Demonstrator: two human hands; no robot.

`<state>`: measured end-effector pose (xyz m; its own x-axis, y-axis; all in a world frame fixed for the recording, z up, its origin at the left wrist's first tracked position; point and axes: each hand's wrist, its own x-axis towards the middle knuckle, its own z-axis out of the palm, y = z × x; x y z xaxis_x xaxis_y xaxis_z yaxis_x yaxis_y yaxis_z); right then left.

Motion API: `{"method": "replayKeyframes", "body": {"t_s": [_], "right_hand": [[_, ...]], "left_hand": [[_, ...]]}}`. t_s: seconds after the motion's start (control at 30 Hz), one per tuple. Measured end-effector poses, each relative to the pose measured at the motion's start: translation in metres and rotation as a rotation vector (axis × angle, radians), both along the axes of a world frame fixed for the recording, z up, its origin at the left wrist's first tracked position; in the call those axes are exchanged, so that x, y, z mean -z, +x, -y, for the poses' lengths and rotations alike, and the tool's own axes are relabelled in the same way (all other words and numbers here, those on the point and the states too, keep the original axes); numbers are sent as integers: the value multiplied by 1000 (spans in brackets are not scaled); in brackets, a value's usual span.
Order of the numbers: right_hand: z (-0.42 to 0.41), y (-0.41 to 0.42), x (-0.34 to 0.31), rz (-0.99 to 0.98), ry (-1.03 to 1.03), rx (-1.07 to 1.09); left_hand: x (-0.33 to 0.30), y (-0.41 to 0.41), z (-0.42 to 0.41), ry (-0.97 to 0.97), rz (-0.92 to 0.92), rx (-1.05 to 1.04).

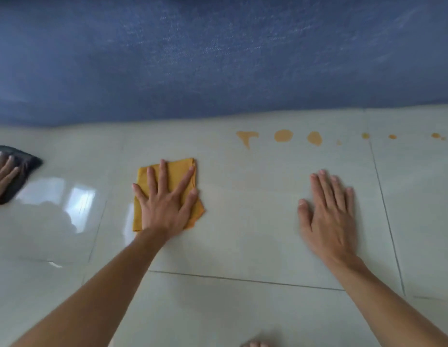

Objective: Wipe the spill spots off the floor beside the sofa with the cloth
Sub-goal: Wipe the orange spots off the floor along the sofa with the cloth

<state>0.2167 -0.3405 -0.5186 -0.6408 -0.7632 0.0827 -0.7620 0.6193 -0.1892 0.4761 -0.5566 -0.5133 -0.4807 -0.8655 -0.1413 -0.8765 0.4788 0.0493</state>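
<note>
A folded yellow cloth (178,168) lies flat on the glossy pale tiled floor (243,251). My left hand (165,209) presses down on it with fingers spread. My right hand (330,216) rests flat on the bare tile to the right, fingers apart and holding nothing. A row of orange spill spots runs along the base of the blue sofa (217,58): a T-shaped one (246,136), a round one (283,135), an oval one (314,138), and smaller dots (392,137) further right. The cloth sits to the left of and nearer than the spots, not touching them.
At the far left edge another person's hand (2,176) rests on a dark grey cloth (27,161) on the floor. Toes (254,344) show at the bottom edge. Grout lines cross the tiles near my right forearm.
</note>
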Motion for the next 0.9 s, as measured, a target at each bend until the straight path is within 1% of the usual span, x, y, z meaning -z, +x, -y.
{"method": "replayKeyframes", "body": {"t_s": [0.1, 0.2, 0.3, 0.43, 0.57, 0.63, 0.7, 0.77, 0.9], "right_hand": [[0, -1, 1, -13, -7, 1], [0, 0, 3, -27, -29, 10], [2, 0, 4, -40, -34, 10], [0, -2, -2, 4, -28, -4], [-5, -5, -11, 48, -123, -8], [-11, -11, -15, 30, -133, 20], [-18, -19, -15, -7, -110, 54], [-26, -29, -12, -29, -76, 91], [-31, -37, -2, -34, 23, 112]], "left_hand": [[2, -35, 44, 23, -7, -103], [3, -87, 65, 30, -17, -105], [3, -138, 60, 41, -24, -29], [-1, -169, 10, 50, -31, 135], [-5, -151, -72, 56, -47, 298], [-2, -123, -108, 38, -62, 372], [2, -87, -128, 12, -63, 399], [4, -57, -126, -8, -46, 363], [0, -41, -93, -14, -20, 160]]}}
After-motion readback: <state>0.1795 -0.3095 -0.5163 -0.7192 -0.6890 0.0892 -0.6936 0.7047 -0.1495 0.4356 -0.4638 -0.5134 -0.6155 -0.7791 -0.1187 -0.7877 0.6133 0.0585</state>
